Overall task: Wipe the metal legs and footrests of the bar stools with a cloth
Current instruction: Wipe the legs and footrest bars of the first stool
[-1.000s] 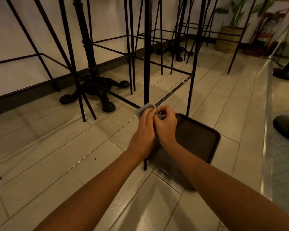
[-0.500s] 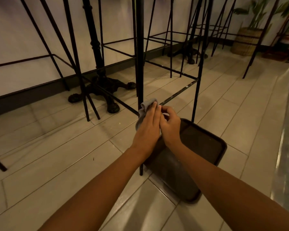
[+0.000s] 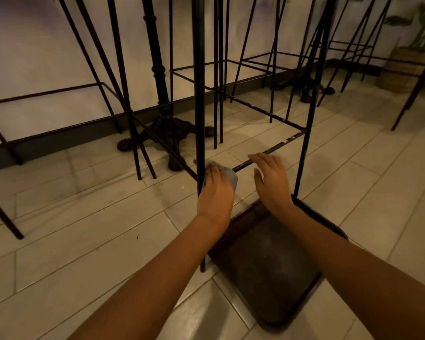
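Low on the front leg point(image 3: 198, 94) of the nearest bar stool point(image 3: 309, 114), at the corner where the footrest bar point(image 3: 287, 142) joins it, sits the cloth point(image 3: 231, 177). It is small, pale grey and crumpled, and only its upper edge and right side show past the fingers. The leg is a thin, upright black metal rod. The footrest bar is of the same black metal, with pale chipped spots along it.

The left hand point(image 3: 215, 192) holds the cloth against the leg with its fingers curled close over it; the thumb I cannot make out. The right hand point(image 3: 271, 182) holds nothing. Its fingers are loosely spread and slightly bent, palm down, over the footrest bar just beside the cloth. Whether the fingertips touch the bar is not clear.

Under the stool a dark brown tray point(image 3: 268, 278) lies flat on the pale tiled floor point(image 3: 84, 241), partly covered by the 2 forearms. The foot of the leg stands just beside its left edge. Behind, a black ornate table base point(image 3: 172, 128) stands near the white wall point(image 3: 35, 57), with more thin stool legs around it. A woven basket point(image 3: 402, 69) at the far right is blurred, and all stool seats are cut off by the top edge.
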Motion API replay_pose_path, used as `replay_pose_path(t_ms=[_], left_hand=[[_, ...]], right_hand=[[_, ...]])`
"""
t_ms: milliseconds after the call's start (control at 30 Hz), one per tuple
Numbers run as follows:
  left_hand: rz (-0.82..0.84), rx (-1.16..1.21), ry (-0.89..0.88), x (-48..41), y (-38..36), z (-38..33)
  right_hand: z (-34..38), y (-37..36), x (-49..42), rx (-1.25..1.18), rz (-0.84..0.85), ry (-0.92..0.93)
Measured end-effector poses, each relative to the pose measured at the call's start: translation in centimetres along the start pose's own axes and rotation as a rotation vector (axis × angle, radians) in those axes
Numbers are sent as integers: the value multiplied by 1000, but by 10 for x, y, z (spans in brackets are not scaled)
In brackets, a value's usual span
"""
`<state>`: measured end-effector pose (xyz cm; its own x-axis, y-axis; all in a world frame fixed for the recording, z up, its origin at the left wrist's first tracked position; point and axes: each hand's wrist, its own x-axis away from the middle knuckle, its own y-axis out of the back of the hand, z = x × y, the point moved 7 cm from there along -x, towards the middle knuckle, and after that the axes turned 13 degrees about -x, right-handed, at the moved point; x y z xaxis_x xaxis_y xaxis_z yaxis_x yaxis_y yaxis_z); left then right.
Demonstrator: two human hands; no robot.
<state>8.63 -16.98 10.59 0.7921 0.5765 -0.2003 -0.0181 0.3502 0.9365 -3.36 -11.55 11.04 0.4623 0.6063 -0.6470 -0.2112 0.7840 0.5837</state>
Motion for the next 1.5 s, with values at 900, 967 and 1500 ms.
replay_pose_path(t_ms=[900, 967, 1500], left_hand=[[-42, 11, -11, -30, -7, -13], [-44, 41, -29, -36, -6, -21], [-41, 113, -32, -53, -4, -31]], right_hand=[[-19, -6, -24, 292, 188, 386], [-20, -6, -25, 278, 170, 370], [-41, -2, -22, 225, 5, 194]])
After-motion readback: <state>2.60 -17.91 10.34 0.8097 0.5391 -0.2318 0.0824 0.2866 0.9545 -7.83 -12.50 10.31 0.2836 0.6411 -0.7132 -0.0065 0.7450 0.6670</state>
